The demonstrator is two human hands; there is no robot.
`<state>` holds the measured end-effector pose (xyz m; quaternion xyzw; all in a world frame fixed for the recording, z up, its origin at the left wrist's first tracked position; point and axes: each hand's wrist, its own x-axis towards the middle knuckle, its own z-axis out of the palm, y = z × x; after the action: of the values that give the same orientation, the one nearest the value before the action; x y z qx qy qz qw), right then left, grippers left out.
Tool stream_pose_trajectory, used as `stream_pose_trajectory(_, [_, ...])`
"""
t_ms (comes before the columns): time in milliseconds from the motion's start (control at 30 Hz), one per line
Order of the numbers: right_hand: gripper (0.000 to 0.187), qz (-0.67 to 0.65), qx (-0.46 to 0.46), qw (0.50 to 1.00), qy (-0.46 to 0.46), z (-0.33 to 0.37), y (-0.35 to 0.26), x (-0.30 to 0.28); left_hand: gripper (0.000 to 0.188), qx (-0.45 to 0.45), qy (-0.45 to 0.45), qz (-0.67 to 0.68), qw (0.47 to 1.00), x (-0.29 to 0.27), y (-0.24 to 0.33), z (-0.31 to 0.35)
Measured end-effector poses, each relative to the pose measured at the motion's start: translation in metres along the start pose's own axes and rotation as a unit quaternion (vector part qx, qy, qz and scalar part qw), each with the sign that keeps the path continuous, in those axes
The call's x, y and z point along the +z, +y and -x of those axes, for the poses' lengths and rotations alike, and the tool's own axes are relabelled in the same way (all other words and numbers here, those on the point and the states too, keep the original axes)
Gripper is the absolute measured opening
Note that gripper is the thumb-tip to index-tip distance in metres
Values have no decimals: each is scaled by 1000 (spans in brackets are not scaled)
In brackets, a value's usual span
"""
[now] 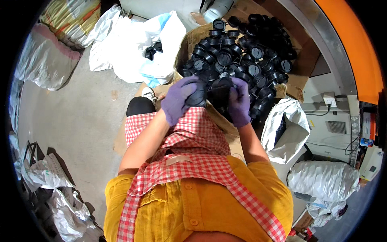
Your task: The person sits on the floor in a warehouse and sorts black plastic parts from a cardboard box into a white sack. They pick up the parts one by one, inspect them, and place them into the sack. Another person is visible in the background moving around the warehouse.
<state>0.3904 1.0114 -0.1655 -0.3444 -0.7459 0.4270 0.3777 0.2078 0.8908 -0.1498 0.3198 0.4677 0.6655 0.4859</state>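
Both my hands wear purple gloves and meet over my lap, above a red-and-white checked apron. My left hand (180, 100) grips a round black plastic cap (198, 97). My right hand (239, 101) holds another black plastic part (220, 92) pressed against the first one. Just beyond my hands, a cardboard box (186, 40) is heaped with many black round caps (242, 52).
A white plastic sack (137, 44) with a few black caps lies on the floor to the left of the box. An open white bag (287, 129) stands at my right, with more filled bags (322, 179) behind it. Further sacks lie at the left (44, 60) and lower left (52, 181).
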Motion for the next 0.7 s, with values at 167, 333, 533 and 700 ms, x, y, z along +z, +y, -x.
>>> stream_pose_trajectory(167, [49, 146, -195, 908, -340, 16, -57, 16, 32, -153, 95, -28, 983, -13, 8, 35])
stream_pose_trajectory(333, [34, -15, -194, 953, -233, 28, -38, 28, 47, -139, 17, 225, 964, -13, 6, 58])
stream_pose_trajectory(533, [25, -4, -177, 954, -243, 34, -27, 30, 47, -254, -81, 127, 955, -11, 9, 71])
stream_pose_trajectory(700, [31, 51, 154, 762, -626, 37, -67, 11, 40, 122, -345, -587, 722, -27, 26, 73])
